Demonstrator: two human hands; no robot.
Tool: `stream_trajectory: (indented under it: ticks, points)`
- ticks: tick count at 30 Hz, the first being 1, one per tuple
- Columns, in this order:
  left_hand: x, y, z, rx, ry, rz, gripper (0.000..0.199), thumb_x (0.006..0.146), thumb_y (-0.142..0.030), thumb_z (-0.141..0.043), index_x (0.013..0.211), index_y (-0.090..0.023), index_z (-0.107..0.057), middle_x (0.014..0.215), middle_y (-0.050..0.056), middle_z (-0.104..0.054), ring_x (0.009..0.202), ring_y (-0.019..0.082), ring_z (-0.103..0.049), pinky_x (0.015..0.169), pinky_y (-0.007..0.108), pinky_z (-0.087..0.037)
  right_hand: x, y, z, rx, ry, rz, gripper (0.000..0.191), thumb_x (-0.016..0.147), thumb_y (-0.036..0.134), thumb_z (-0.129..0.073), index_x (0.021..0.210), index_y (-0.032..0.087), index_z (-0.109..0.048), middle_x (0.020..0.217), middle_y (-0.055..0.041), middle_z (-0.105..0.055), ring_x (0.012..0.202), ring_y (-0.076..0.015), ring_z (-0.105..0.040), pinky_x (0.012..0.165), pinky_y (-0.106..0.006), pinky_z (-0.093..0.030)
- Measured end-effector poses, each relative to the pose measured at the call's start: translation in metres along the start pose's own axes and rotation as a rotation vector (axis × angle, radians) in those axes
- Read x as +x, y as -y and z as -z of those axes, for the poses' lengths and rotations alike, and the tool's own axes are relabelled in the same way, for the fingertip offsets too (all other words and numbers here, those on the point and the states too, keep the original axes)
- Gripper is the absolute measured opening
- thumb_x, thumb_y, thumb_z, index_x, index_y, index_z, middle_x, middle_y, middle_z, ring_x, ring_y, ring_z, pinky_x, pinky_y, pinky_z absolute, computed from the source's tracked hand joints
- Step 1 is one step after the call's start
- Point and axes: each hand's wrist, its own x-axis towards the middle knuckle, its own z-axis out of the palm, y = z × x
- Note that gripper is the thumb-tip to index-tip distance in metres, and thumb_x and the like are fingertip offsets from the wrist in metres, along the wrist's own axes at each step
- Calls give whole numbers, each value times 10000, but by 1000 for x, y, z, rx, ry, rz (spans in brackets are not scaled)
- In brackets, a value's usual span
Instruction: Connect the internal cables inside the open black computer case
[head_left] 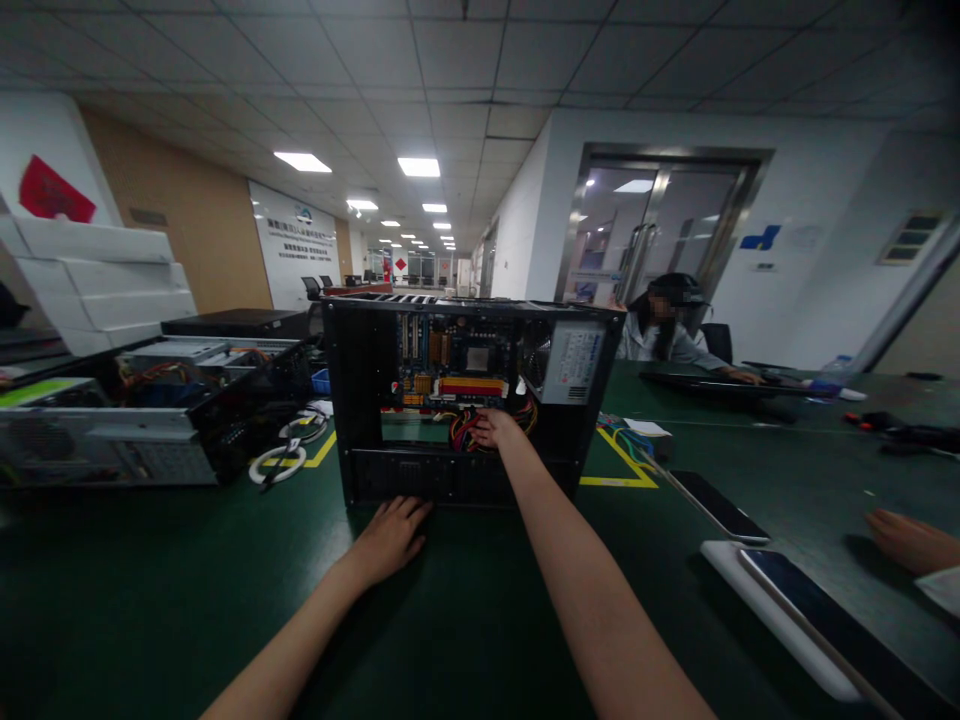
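A black computer case (465,478) stands upright with its open side toward me. Inside it are a motherboard (457,350) with red and yellow memory slots and, at the upper right, a silver power supply (576,362). My right hand (491,428) reaches into the case, its fingers closed on a bundle of coloured power cables (459,432) below the motherboard. On the table at the case's lower front edge rests my left hand (391,538), palm down with fingers spread and fingertips close to the case.
An opened computer case (150,440) lies at the left beside coiled white cable (276,465). At the right are a dark phone (718,505), white slab-like devices (780,620), and another person's hand (911,540). A person in a cap (667,335) sits across the green table (187,600).
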Motion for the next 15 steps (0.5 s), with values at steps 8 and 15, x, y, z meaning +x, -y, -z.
stream_trajectory:
  ticks: [8,15]
  points:
    - [0,-1,0,9,-25,-11,445,768,-275,-384,1207,-254,-314,1163,48,-422,1062,211,-371,874,372,-310,-5,1,0,-10,-25,-6,70,765,232,-395,728,173,-405,664,-5,-475,574,-106,-527,518,-228,-411]
    - [0,-1,1,1,-17,-13,447,772,-276,-385,1212,-262,-306,1162,47,-421,1060,219,-371,867,381,-315,-10,0,-1,-140,-104,55,62,689,207,-472,710,169,-427,552,11,-461,472,-105,-488,453,-224,-390]
